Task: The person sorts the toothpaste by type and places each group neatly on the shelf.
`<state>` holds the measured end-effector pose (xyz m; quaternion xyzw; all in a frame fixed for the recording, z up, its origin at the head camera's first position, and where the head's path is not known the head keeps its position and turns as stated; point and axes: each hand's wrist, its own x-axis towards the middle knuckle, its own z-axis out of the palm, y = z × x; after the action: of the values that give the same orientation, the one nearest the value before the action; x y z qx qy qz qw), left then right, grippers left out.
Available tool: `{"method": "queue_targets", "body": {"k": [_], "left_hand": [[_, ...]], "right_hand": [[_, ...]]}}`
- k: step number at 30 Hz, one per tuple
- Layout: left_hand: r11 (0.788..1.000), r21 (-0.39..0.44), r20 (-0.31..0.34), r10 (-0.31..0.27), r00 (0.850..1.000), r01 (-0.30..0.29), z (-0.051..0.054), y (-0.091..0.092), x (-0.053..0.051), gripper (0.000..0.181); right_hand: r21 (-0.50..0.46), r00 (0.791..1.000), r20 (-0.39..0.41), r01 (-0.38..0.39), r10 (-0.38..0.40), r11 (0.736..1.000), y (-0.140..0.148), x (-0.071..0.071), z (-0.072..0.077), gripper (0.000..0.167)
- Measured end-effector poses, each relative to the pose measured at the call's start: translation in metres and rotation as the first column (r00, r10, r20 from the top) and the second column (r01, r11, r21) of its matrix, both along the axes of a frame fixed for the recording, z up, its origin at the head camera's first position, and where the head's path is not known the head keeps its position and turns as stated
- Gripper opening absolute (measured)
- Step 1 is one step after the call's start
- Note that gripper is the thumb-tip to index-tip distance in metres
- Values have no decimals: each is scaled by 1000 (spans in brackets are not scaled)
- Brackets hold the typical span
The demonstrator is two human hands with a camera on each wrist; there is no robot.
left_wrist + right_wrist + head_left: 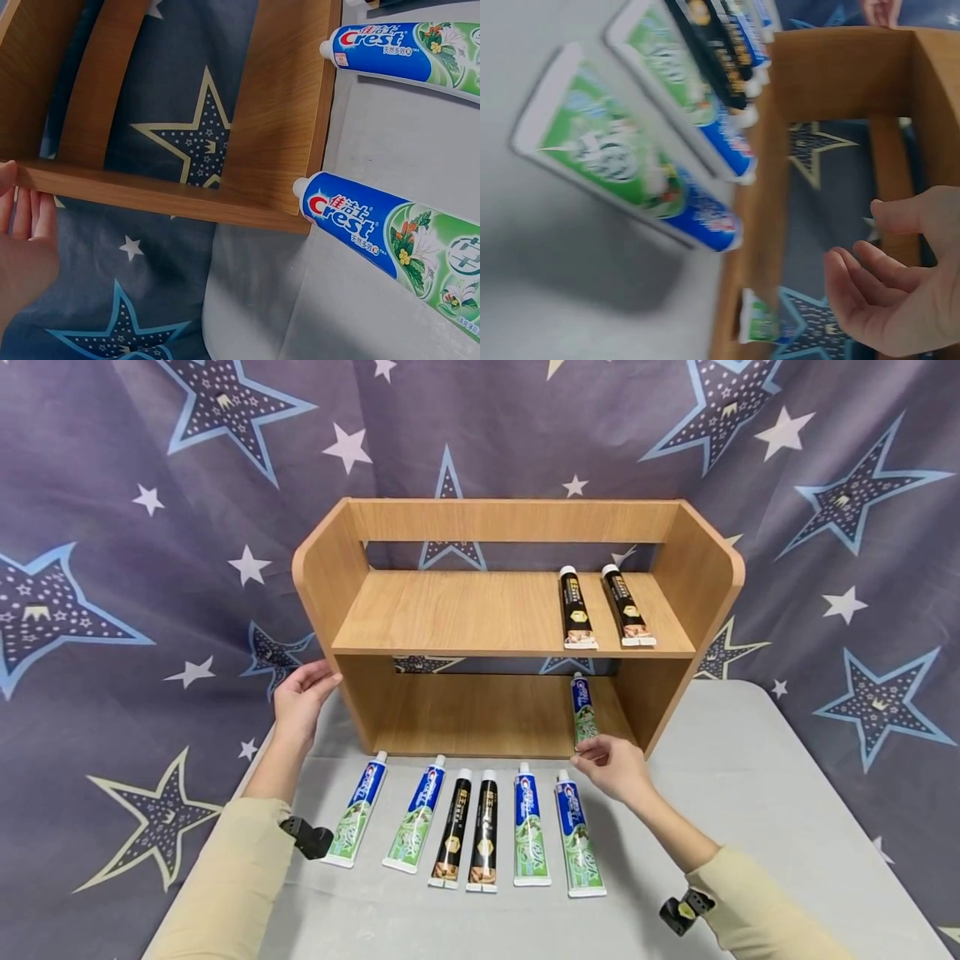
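Note:
The left hand [302,697] grips the front edge of the left side panel of a wooden shelf [517,520]; the left wrist view shows its thumb and fingers [34,214] at that edge. At the lower compartment's right end lies a blue-green Crest tube [583,706], cap toward the back. The right hand [615,768] is just in front of it, overlapping its near end in the head view. In the right wrist view this hand [892,277] holds nothing, with a gap between thumb and fingers, and the tube [761,319] is apart from it.
Two black tubes [576,610] lie on the upper board's right part. Before the shelf, a row on the grey table [750,777] holds several Crest tubes [581,839] and two black ones [483,835]. A star-patterned curtain [480,435] hangs behind.

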<state>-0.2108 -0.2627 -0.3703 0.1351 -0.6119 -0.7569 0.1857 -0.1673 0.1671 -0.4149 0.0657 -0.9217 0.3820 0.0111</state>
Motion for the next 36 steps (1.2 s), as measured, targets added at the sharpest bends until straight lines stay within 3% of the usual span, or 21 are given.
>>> {"method": "queue_targets", "body": {"k": [10,19,28,33,36], "left_hand": [[1000,-6,17,5,1000,-5,1,2,0,24],[1000,-19,31,0,1000,0,2,2,1,22],[1000,-5,14,2,1000,-1,2,3,2,24],[1000,-3,26,6,1000,-6,3,3,2,23],[1000,-6,28,9,1000,-9,4,3,3,22]], "right_hand": [[-3,986,166,0,0,1000,1,6,-36,21],[-29,957,287,46,-36,999,4,6,-48,27],[-65,950,309,78,-54,995,3,9,-65,42],[-32,950,305,80,-66,996,2,10,-68,40],[-14,934,349,92,-81,996,0,11,-68,34]]}}
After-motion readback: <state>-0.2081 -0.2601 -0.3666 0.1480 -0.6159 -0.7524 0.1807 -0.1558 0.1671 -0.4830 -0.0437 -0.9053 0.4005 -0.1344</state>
